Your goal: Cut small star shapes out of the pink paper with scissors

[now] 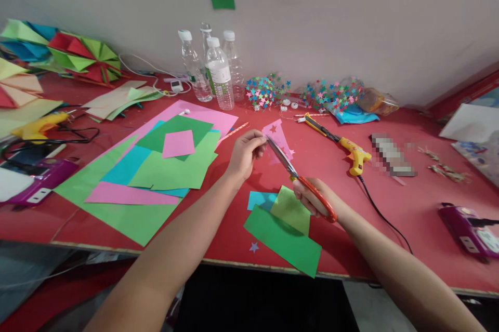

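**Mia:** What is the left hand [245, 153] doing?

**Tom:** It pinches a small pink paper [277, 137] by its edge, up above the red table [409, 202]. The paper has a star-shaped hole near its top.

**Mia:** And the right hand [312, 198]?

**Tom:** Its fingers are closed through the orange handles of the scissors [296, 176]. The blades point up and to the left and meet the pink paper, right beside the left fingers. (I cannot tell how wide the blades are.)

**Mia:** What lies under the hands?

**Tom:** A dark green sheet [284, 241], with a light green piece [291, 210] on top and a blue piece [261, 199] peeking out. A little star [254, 247] lies near the table edge.

**Mia:** And farther away?

**Tom:** A big pile of green, pink and blue sheets [156, 171] is on the left. A yellow glue gun [346, 147] lies to the right, well apart from the hands. Water bottles [212, 69] stand by the wall, next to heaps of tiny colored stars [267, 90].
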Available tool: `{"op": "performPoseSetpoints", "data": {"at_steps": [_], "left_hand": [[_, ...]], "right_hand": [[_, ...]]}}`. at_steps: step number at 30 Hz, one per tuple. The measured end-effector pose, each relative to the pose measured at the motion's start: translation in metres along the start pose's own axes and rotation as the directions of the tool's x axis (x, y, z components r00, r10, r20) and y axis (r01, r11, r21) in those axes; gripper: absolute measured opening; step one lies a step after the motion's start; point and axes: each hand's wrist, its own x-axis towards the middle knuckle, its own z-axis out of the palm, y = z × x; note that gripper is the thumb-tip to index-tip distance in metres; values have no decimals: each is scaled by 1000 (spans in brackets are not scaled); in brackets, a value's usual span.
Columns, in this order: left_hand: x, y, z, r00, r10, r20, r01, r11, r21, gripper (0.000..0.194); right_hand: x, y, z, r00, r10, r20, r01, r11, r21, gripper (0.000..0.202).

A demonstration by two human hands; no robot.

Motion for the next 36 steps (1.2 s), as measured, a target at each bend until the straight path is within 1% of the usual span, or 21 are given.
{"op": "performPoseSetpoints", "data": {"at_steps": [8, 11, 16, 21, 25, 31, 36], "left_hand": [[0, 0, 0, 1000, 11, 1, -11, 1000, -5, 13], [1, 0, -2, 999, 41, 6, -41, 999, 19, 13], [3, 1, -3, 995, 87, -39, -85, 995, 46, 13], [-1, -2, 1, 995, 98, -31, -97, 995, 28, 13], [-3, -4, 5, 996, 77, -48, -76, 997, 2, 16], [-6, -2, 7, 999, 7, -43, -9, 999, -34, 19], [-6, -1, 7, 1000, 6, -22, -6, 1000, -25, 20]], "right_hand": [[2, 4, -3, 1000, 4, 16, -4, 1000, 14, 56], [3, 3, -5, 1000, 1, 23, -1, 1000, 23, 57], [3, 4, -8, 998, 14, 54, -15, 1000, 18, 56], [4, 9, -8, 996, -67, 66, 63, 996, 57, 56], [5, 10, -7, 995, -75, 63, 71, 995, 63, 57], [6, 10, -6, 997, -55, 50, 50, 995, 86, 55], [7, 13, -8, 995, -77, 63, 71, 994, 87, 55]]}}
